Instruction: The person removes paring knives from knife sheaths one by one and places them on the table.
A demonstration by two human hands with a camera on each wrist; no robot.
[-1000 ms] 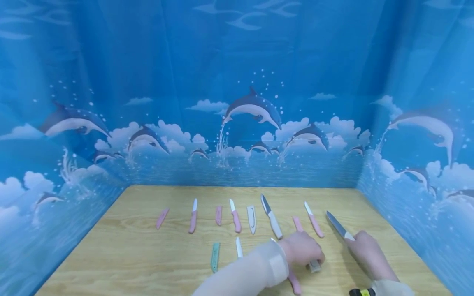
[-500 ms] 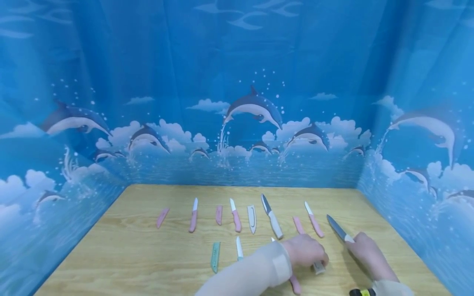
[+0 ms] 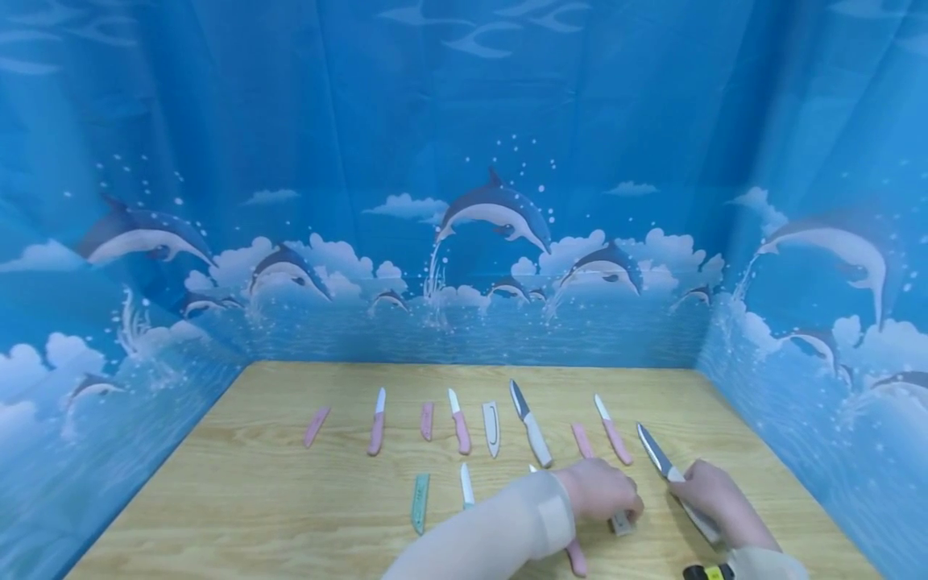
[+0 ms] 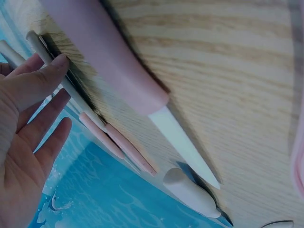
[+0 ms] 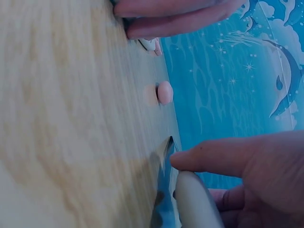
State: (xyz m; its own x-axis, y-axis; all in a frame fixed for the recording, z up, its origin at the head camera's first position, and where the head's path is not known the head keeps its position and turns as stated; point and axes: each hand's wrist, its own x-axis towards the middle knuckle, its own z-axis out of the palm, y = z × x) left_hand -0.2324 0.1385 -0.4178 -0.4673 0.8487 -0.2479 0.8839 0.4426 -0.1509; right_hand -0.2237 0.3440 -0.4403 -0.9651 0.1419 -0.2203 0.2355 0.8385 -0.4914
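In the head view my left hand [image 3: 598, 490] pinches a pale knife sheath [image 3: 621, 524] against the wooden table; the hand hides most of it. The left wrist view shows the thumb [image 4: 52, 66] over the sheath's edge, the other fingers spread. To the right lies a large knife with a white handle [image 3: 699, 519] and a grey blade [image 3: 655, 451]. My right hand [image 3: 714, 491] is beside this knife, fingertips at the front of its handle. From the right wrist, one straight finger [image 5: 209, 154] reaches past the handle [image 5: 194, 199].
Pink-handled knives [image 3: 616, 439] and pink sheaths [image 3: 582, 441] lie in a back row with a white-handled knife [image 3: 536, 439] and a white sheath [image 3: 491, 429]. A green sheath [image 3: 420, 503] lies nearer. Blue dolphin-printed curtains [image 3: 464, 201] enclose the table [image 3: 254, 483].
The right hand's grip on the large knife has loosened; its white handle, earlier inside the hand, now shows along the hand's left side. The left hand and pale sheath have shifted slightly right.
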